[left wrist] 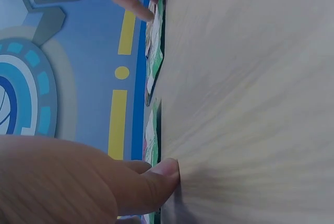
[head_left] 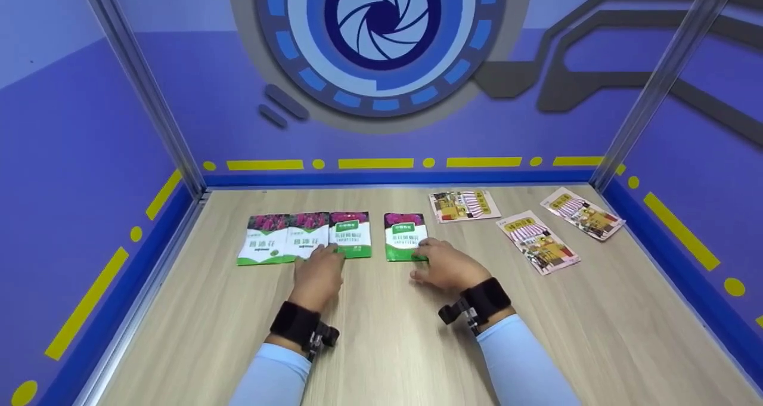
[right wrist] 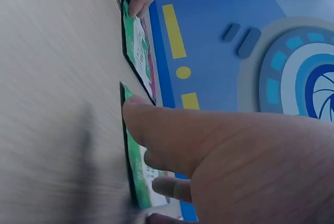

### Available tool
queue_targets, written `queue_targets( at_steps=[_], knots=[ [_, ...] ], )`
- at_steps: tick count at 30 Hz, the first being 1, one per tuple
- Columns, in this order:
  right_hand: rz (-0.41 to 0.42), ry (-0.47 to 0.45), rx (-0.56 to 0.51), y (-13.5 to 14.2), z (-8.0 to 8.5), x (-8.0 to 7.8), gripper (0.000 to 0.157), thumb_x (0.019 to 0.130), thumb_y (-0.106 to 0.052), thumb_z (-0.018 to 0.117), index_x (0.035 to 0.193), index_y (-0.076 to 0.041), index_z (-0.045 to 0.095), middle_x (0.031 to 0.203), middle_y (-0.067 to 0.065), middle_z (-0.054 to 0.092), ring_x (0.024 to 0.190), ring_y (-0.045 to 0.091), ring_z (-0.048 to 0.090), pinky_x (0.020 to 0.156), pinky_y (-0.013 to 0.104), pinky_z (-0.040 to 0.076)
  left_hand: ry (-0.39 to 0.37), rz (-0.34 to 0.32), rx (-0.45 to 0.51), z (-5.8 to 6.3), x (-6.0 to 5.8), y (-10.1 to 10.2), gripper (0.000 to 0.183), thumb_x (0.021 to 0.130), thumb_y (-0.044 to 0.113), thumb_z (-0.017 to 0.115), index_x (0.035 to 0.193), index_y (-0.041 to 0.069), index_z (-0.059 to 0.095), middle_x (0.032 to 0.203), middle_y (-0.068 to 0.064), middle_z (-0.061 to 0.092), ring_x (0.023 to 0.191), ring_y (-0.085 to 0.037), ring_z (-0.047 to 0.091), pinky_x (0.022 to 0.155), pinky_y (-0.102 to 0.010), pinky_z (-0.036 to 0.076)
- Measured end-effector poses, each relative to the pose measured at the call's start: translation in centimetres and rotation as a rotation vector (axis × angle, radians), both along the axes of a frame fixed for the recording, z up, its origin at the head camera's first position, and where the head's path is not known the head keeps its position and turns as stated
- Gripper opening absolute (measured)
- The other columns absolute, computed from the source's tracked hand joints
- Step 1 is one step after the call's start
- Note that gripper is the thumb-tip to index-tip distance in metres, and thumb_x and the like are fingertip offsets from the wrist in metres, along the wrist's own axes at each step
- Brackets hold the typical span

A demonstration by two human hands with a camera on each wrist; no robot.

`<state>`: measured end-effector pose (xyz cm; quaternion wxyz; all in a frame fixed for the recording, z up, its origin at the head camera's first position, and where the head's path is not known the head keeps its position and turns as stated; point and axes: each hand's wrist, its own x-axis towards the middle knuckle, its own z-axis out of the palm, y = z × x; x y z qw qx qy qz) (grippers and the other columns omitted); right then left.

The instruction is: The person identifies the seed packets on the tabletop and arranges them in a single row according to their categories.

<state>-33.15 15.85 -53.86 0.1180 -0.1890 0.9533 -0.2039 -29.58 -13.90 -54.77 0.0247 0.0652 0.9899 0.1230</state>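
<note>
Three flower seed packets lie side by side on the left of the table: a white one, a matching white one and one with a green label. My left hand rests its fingertips at the lower edges of the middle and green-label packets. A separate green-label packet lies a small gap to the right. Fingers of my right hand touch its lower right edge, the thumb lying below it. In the right wrist view this hand partly hides the packet.
Three pink packets with striped-awning pictures lie at the right: one at the back, one nearer and one by the right side. Blue printed panels wall in the wooden table.
</note>
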Motion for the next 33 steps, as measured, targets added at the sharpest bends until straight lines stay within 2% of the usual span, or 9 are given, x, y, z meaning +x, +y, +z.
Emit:
queue_targets(
  at_steps=[3,6,9,13,17,25,29,33],
  knots=[
    [0.052,-0.005,0.031,-0.3,-0.4,0.0,0.062,0.109,-0.039,0.077,0.16,-0.006,0.065,0.177,0.017,0.05,0.167,0.043,0.044,0.138,0.061,0.037,0.007,-0.009,0.0,-0.1,0.0,0.0,0.035,0.101,0.006,0.082,0.136,0.01,0.08,0.17,-0.01,0.06,0.162,-0.041,0.051,0.125,-0.085,0.036],
    [0.084,-0.001,0.057,-0.7,-0.8,0.0,0.069,0.11,-0.045,0.075,0.166,-0.008,0.058,0.182,0.015,0.044,0.171,0.045,0.038,0.137,0.07,0.033,0.018,-0.01,0.001,-0.2,0.0,0.1,0.027,0.1,0.005,0.083,0.126,0.011,0.082,0.164,-0.008,0.066,0.153,-0.039,0.058,0.124,-0.084,0.039],
    [0.08,0.0,0.071,-1.0,-1.1,0.0,0.073,0.11,-0.049,0.075,0.17,-0.013,0.054,0.184,0.011,0.041,0.173,0.046,0.032,0.135,0.08,0.028,0.026,-0.008,0.006,-0.2,0.0,0.1,0.023,0.1,0.003,0.081,0.121,0.011,0.083,0.151,-0.01,0.074,0.141,-0.038,0.064,0.123,-0.083,0.041],
    [0.079,0.0,0.063,-1.2,-1.4,-0.1,0.073,0.11,-0.05,0.074,0.171,-0.016,0.053,0.184,0.01,0.041,0.175,0.045,0.029,0.135,0.081,0.023,0.04,-0.011,0.013,-0.2,0.0,0.2,0.021,0.1,0.0,0.079,0.118,0.011,0.083,0.137,-0.014,0.078,0.134,-0.039,0.067,0.121,-0.085,0.041],
    [0.084,-0.008,0.032,-1.2,-1.6,-0.1,0.073,0.11,-0.05,0.075,0.171,-0.017,0.053,0.184,0.009,0.041,0.176,0.042,0.026,0.135,0.083,0.019,0.048,-0.001,0.018,-0.2,-0.1,0.2,0.022,0.1,0.002,0.081,0.119,0.012,0.083,0.135,-0.014,0.079,0.133,-0.039,0.068,0.119,-0.084,0.043],
    [0.121,-0.016,0.015,-1.2,-1.8,-0.1,0.074,0.109,-0.052,0.074,0.172,-0.021,0.051,0.187,0.001,0.035,0.177,0.042,0.022,0.134,0.086,0.013,0.05,0.011,0.015,-0.4,-0.1,0.2,0.021,0.101,0.005,0.081,0.121,0.012,0.083,0.146,-0.013,0.076,0.138,-0.038,0.067,0.116,-0.083,0.046],
    [0.133,-0.009,0.005,-1.2,-1.8,-0.3,0.073,0.109,-0.052,0.074,0.173,-0.024,0.051,0.189,0.003,0.031,0.177,0.042,0.021,0.134,0.086,0.013,0.047,0.016,0.023,-0.5,-0.1,0.1,0.029,0.101,0.005,0.081,0.129,0.012,0.081,0.155,-0.012,0.071,0.145,-0.037,0.064,0.112,-0.081,0.05],
    [0.118,0.013,-0.013,-1.1,-1.8,-0.5,0.068,0.11,-0.047,0.074,0.17,-0.024,0.055,0.188,0.01,0.032,0.177,0.042,0.023,0.135,0.083,0.018,0.036,0.018,0.017,-0.5,-0.2,0.0,0.039,0.098,0.007,0.085,0.135,0.013,0.079,0.161,-0.012,0.067,0.15,-0.037,0.061,0.109,-0.081,0.051]
  ],
)
